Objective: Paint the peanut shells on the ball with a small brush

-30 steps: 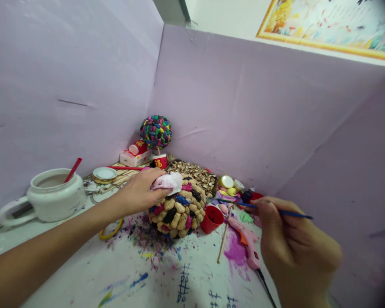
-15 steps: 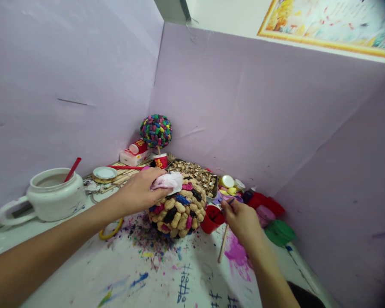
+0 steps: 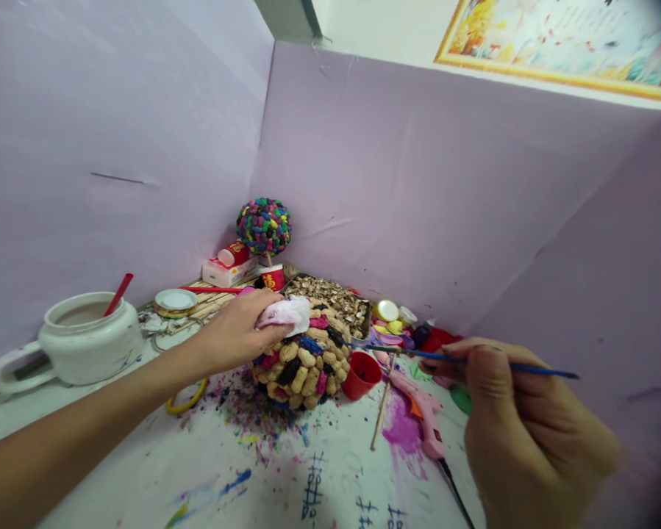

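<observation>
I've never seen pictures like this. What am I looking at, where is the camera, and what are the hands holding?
No machine here: a person wears a camera on the head, looking down at their own hands. The left hand presses a crumpled tissue onto a ball of peanuts, some painted pink, blue or black. The right hand pinches a thin blue paintbrush, its tip near the ball. On the paint-spattered table stand a red cup, a white pot and a tray of shells; a pink glue gun lies by the right hand.
</observation>
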A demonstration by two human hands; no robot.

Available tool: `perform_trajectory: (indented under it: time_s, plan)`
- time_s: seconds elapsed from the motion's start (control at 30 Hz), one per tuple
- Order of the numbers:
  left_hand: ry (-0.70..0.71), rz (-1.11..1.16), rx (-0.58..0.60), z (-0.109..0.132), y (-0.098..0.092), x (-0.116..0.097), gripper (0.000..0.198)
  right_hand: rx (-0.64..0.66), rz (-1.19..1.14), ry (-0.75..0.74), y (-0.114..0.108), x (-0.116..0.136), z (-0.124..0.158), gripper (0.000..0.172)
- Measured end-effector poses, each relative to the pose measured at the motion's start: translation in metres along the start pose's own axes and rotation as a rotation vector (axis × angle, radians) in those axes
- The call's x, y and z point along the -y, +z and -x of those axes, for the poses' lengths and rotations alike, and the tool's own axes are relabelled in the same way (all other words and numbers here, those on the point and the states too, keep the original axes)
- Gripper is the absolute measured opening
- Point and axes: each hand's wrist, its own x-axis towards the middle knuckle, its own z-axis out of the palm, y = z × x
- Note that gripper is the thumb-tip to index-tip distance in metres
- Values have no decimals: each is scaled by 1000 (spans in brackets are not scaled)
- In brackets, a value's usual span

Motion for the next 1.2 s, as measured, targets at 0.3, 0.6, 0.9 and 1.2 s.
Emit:
perform_trajectory:
  time_s: [0.3,0.6,0.9,1.2]
  plan:
    - [2,5,-9,1,0,1,22,62,-45,-164,15,11,7,11]
    - [5,3,-9,0,1,1,22,120,-47,-206,17,10,5,12]
    - [9,1,-7,0,0,0,23,125,23,-231,15,12,1,14]
    - [16,0,-2,0,1,0,25,167,-5,-231,15,12,1,14]
